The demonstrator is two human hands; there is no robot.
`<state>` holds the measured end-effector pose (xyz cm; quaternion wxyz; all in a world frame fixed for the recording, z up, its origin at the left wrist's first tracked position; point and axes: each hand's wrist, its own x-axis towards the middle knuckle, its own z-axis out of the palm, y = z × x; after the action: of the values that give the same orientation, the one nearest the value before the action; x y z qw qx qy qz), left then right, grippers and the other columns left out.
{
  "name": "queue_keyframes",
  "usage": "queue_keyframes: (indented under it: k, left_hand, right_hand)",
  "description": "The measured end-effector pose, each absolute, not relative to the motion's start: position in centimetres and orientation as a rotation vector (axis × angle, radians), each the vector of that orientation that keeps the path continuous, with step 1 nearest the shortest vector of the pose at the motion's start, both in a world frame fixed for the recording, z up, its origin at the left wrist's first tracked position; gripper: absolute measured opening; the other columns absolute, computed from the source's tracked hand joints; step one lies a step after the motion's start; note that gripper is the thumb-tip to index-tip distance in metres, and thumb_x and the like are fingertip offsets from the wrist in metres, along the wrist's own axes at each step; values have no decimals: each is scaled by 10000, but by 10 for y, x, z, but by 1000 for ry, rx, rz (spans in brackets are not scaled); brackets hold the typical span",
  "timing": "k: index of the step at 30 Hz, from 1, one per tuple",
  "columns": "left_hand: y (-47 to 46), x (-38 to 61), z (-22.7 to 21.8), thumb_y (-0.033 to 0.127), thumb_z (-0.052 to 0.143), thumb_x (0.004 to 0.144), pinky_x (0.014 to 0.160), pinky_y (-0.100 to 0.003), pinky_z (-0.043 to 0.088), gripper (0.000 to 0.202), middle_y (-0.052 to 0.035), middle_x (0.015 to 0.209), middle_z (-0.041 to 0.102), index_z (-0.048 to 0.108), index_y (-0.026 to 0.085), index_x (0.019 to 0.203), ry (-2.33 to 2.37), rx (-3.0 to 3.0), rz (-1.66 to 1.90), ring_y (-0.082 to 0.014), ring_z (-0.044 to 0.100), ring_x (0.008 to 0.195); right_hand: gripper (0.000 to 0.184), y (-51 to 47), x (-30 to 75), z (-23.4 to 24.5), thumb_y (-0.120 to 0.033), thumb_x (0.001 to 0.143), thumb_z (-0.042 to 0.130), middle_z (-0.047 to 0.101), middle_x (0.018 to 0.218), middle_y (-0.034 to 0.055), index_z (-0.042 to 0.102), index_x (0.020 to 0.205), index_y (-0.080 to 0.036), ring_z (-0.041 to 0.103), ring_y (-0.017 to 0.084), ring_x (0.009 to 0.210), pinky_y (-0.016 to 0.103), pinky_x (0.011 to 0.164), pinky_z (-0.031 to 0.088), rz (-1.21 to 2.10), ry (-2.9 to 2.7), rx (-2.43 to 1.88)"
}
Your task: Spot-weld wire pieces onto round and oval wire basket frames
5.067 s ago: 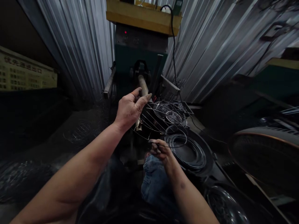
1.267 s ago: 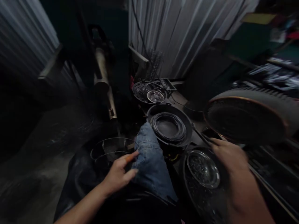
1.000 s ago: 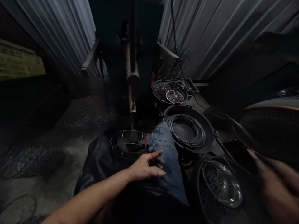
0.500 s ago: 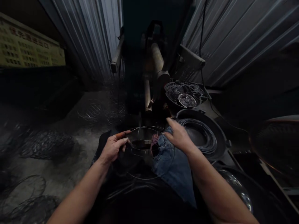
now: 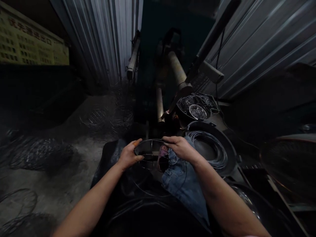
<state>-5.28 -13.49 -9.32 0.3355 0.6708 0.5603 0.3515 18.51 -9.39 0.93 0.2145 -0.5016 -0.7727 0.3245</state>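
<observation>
A round wire frame with several thin rings [image 5: 151,140] sits between my hands above my lap. My left hand [image 5: 128,155] grips its left side, thumb below and fingers above, with an orange wrap on one finger. My right hand [image 5: 179,147] closes on the upper right of the frame, its fingertips pressed at the top ring. A loose wire curves down below the frame. Blue denim cloth [image 5: 186,187] lies over my right leg, under my right forearm. Dark covering spreads across the rest of my lap.
Beside the right hand stands a black basin [image 5: 233,154] holding a wire coil [image 5: 218,149]. Behind it is a pan of wire pieces [image 5: 184,107]. Ahead stands a machine with a cylindrical arm [image 5: 176,67]. Wire frames [image 5: 44,153] lie on the floor at left, below a yellow crate [image 5: 37,49].
My right hand has moved slightly left and closed on the frame's top ring. The left hand has shifted right, its grip spreading over the rings. The camera view has tilted a little.
</observation>
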Motion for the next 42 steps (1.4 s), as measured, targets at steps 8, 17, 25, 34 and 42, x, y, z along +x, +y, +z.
queue_keyframes:
  k: [8,17,25,34,42]
  left_hand:
    - [-98,-51,-37,254,695,704,1022,-394,431,687,-102,1306,574,513,209,1364,1512,2121,1101,-261,550,1187]
    - [-73,-24,-35,288,629,816,1002,-430,446,426,-87,1315,532,627,287,1242,1449,2341,1190,-266,531,1191]
    - [-62,-18,-43,328,586,859,990,-459,452,302,-98,1346,491,696,287,1137,1457,2486,1185,-289,499,1216]
    - [-46,-19,-53,321,599,839,1012,-476,431,301,-81,1342,502,702,303,1120,1486,2461,1218,-282,478,1228]
    - [-26,-26,-59,302,623,822,1032,-466,422,285,-79,1333,526,715,280,1091,1429,2391,1297,-272,475,1238]
  right_hand:
    - [248,-87,203,71,-159,826,589,652,868,21,733,1012,-236,619,153,814,254,735,491,883,-2381,-997]
    - [126,-62,212,21,-237,824,636,588,772,14,749,879,-225,586,147,750,255,685,470,762,-1801,-1186]
    - [127,-58,214,7,-219,840,603,586,818,23,727,848,-246,583,150,762,264,688,485,621,-1584,-1175]
    - [96,-41,200,-14,-250,845,597,617,801,34,683,801,-245,598,185,781,338,758,489,437,-1572,-1185]
    - [110,-27,195,-19,-251,844,598,629,801,44,692,790,-237,603,196,788,363,783,477,372,-1569,-1151]
